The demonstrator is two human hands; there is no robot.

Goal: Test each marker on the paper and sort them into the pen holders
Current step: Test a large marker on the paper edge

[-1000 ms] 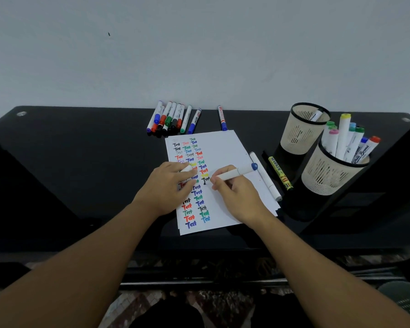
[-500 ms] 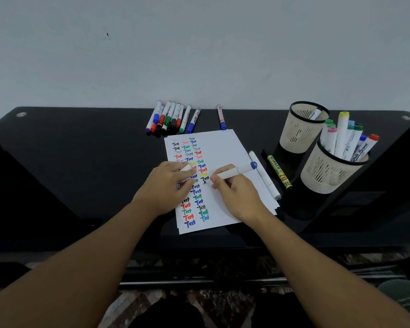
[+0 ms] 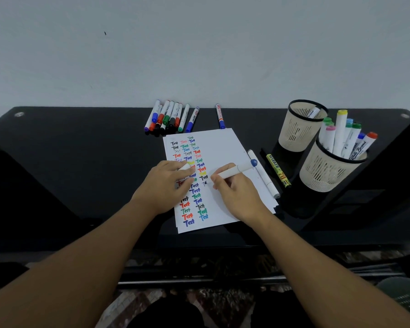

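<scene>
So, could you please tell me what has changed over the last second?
Very little: the right hand keeps gripping the blue-ended marker, tip at the paper, with a faint new mark beside it. The left hand still holds a small white piece, probably the cap. Both pen holders are unchanged.

Paper (image 3: 225, 147) mid-table; marker row (image 3: 169, 116) behind it; two holders (image 3: 301, 129) right (nearer one fuller).

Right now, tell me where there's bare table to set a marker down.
Bare: the table left of the paper and the marker row; also the strip between that row and the far holder. Crowded: right of the paper, where two loose markers lie against the near holder.
</scene>
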